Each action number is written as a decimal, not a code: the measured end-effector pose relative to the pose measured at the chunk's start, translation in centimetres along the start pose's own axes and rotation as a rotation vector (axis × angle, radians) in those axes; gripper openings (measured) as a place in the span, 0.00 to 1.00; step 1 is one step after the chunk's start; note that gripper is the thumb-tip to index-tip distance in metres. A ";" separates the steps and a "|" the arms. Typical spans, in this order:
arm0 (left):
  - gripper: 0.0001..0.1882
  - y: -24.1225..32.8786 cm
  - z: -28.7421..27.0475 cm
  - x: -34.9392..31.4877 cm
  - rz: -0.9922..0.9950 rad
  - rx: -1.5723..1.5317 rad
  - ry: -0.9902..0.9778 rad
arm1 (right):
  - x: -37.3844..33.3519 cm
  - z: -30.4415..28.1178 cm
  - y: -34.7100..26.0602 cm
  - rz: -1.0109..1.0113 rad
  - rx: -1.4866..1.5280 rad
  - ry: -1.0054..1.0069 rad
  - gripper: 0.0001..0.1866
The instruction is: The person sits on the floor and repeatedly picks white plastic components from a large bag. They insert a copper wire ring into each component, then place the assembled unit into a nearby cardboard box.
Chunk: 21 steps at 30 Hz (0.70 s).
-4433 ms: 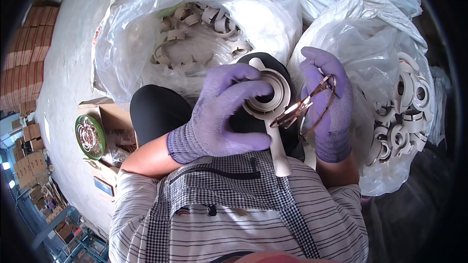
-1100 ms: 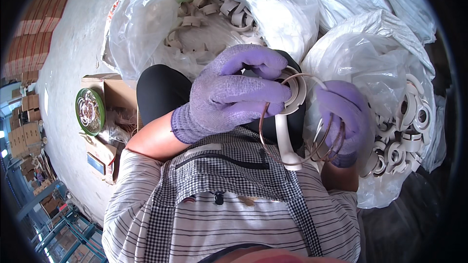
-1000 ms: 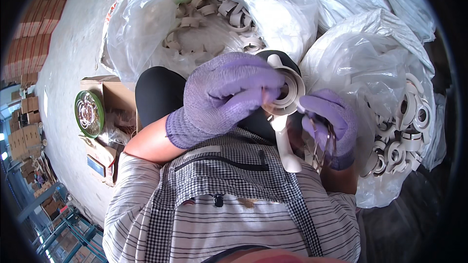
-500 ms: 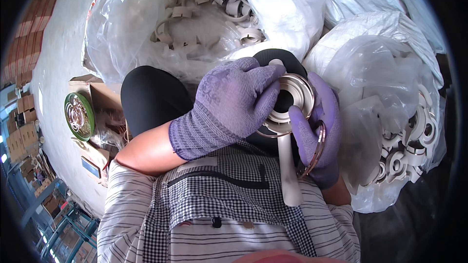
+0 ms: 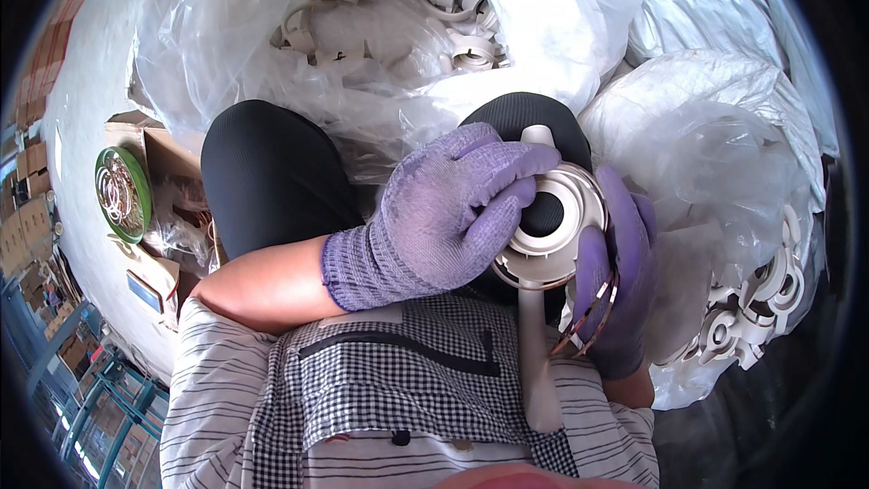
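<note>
Over my lap is a beige plastic ring part [image 5: 540, 256] with a round central hole and a long handle pointing toward me. My left hand [image 5: 453, 208], in a purple knit glove, grips its left rim, thumb and fingers pressed together there. My right hand [image 5: 623, 272], gloved in the same purple, cups the right side of the part with its fingers on the rim. A few thin copper-coloured rings [image 5: 597, 312] hang at the right hand. Along the part's edge runs a thin shiny band; how it is seated cannot be told.
Ahead, a large clear plastic bag [image 5: 226, 45] holds several similar beige parts [image 5: 471, 50]. Another bag [image 5: 697, 172] with more parts [image 5: 720, 330] sits at the right. At left are a green round tray [image 5: 124, 195] of thin rings and a cardboard box [image 5: 172, 158].
The view has shifted slightly. Both hands still hold the beige part, which now sits a little lower and farther right in view; the copper-coloured rings hang lower at my right hand.
</note>
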State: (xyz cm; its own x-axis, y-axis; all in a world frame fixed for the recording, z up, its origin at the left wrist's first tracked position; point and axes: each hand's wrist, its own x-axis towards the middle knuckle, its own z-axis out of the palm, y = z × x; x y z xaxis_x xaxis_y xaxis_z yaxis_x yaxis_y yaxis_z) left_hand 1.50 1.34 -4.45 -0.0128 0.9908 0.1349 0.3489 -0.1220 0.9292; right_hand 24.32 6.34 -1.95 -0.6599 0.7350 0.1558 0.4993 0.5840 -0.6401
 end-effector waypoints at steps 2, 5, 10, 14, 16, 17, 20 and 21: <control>0.15 -0.6 0.1 -0.1 0.027 -0.060 0.010 | -0.2 0.1 -0.5 0.076 0.040 -0.026 0.31; 0.15 -1.6 0.5 -0.4 0.055 -0.143 0.042 | -0.3 0.3 -1.0 0.142 0.116 -0.041 0.36; 0.14 -1.8 0.5 -0.7 0.012 -0.230 0.063 | -0.4 0.5 -0.7 0.121 0.120 -0.083 0.41; 0.14 -2.0 0.4 -0.7 0.010 -0.241 0.053 | -0.5 0.6 -0.8 0.144 0.155 -0.091 0.44; 0.14 -2.3 0.5 -0.8 0.029 -0.260 0.049 | -0.5 0.6 -0.8 0.140 0.143 -0.103 0.45; 0.14 -2.5 0.5 -0.8 0.035 -0.276 0.049 | -0.3 0.5 -0.8 0.129 0.122 -0.113 0.46; 0.14 -2.8 0.7 -1.0 0.047 -0.308 0.050 | -0.3 0.2 -1.1 0.140 0.086 -0.167 0.46; 0.14 -2.8 0.8 -1.0 0.045 -0.311 0.051 | -0.3 0.1 -1.1 0.145 0.080 -0.181 0.46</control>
State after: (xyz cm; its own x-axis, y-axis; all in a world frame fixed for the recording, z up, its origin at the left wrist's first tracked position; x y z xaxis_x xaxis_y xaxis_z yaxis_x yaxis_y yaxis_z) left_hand 1.27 0.70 -7.51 -0.0531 0.9807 0.1882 0.0473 -0.1858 0.9815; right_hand 23.90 5.43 -1.39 -0.6780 0.7313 -0.0747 0.5547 0.4423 -0.7048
